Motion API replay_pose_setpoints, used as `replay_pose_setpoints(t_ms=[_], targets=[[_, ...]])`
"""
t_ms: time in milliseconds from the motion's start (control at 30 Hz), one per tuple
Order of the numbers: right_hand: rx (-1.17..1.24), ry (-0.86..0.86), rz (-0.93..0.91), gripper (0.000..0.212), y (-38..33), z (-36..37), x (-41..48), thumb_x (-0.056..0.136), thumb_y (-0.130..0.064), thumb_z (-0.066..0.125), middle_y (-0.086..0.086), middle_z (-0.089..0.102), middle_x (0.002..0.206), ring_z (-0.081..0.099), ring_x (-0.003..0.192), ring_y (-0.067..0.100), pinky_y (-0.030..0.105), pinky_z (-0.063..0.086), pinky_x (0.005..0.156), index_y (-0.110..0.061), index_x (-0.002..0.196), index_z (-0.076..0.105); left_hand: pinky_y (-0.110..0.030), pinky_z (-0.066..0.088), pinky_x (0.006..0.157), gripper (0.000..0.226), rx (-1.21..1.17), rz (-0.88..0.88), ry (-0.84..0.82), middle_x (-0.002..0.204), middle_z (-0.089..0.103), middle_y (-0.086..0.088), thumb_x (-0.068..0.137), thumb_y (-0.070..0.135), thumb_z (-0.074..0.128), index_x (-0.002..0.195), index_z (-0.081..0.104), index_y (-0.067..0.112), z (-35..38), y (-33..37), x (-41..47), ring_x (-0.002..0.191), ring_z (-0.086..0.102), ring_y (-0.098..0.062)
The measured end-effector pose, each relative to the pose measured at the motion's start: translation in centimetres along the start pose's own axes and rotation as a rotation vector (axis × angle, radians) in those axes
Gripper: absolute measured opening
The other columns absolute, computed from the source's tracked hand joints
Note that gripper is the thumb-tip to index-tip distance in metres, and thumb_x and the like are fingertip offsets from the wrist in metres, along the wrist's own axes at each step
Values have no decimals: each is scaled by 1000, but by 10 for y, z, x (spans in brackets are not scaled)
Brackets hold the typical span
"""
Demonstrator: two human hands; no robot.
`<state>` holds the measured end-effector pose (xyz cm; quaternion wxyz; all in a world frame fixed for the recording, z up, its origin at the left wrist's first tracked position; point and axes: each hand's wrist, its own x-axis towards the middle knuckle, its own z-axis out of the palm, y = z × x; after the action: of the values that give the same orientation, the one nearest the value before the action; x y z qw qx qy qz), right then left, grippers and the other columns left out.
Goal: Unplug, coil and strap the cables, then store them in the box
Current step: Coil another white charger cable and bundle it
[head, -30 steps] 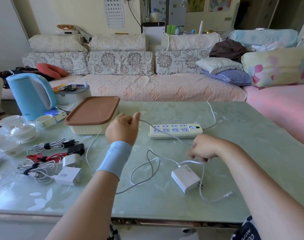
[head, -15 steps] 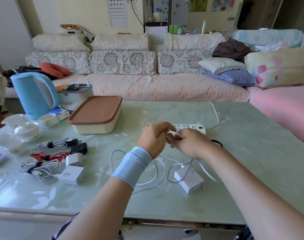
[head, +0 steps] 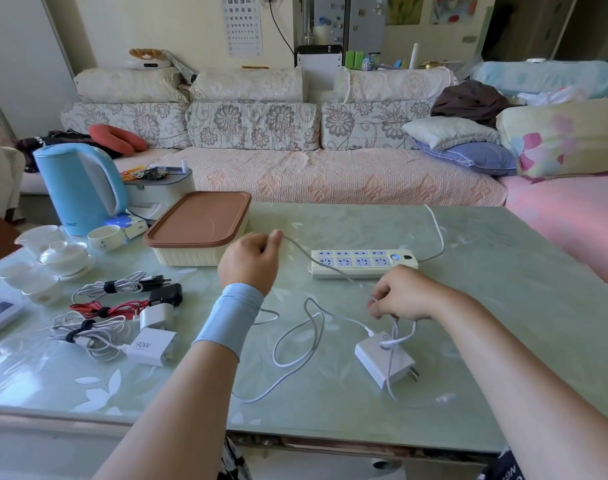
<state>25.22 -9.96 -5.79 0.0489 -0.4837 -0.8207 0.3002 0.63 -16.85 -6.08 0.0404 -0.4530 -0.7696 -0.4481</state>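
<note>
White charger (head: 385, 360) lies unplugged on the table (head: 503, 306), its white cable (head: 295, 341) looped loosely alongside. Right hand (head: 403, 294) pinches the cable above the charger; left hand (head: 250, 261) grips it farther back, strand taut between. Beyond, the lidded box (head: 198, 230) sits closed.

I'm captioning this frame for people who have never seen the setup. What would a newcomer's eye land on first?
First, the two hands mid-table: the left hand and right hand stretch a white cable taut between them, in front of the power strip. Its white charger lies unplugged below the right hand. At far left stands a bright blue kettle, with the brown-lidded box beside it.
</note>
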Motion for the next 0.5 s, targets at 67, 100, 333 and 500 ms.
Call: replay_pose_setpoints(t_ms=[67,100,333,500], targets=[[27,-57,-15,14,-3,-2,-5,82,-26,73,-6,71,67,50,58,8,17,37,49,-19,71,77,-29,28,53,53,11,-89,102,73,54,-4,96,45,42,55,41,11,2,-8,5,79,55,-34],[73,-73,-31,15,-4,-3,-6,85,-26,72,-8,73,69,51,58,7,16,39,50,-17,75,77,-29,32,57,52,27,-123,122,85,60,-7,97,44,40,57,47,12,2,-11,7,90,58,-35],[222,30,-110,15,-12,5,-4,91,-27,69,-4,59,55,57,51,14,26,55,56,-17,85,78,-50,5,116,43,454,164,235,109,61,-4,73,10,42,104,67,25,16,1,-4,110,49,-33],[253,114,-184,21,-22,7,-3,91,-27,68,-5,51,52,37,42,10,25,32,50,-21,71,74,-47,26,113,51,202,835,-90,109,69,-1,68,4,36,102,71,21,30,44,-18,105,61,-26]])
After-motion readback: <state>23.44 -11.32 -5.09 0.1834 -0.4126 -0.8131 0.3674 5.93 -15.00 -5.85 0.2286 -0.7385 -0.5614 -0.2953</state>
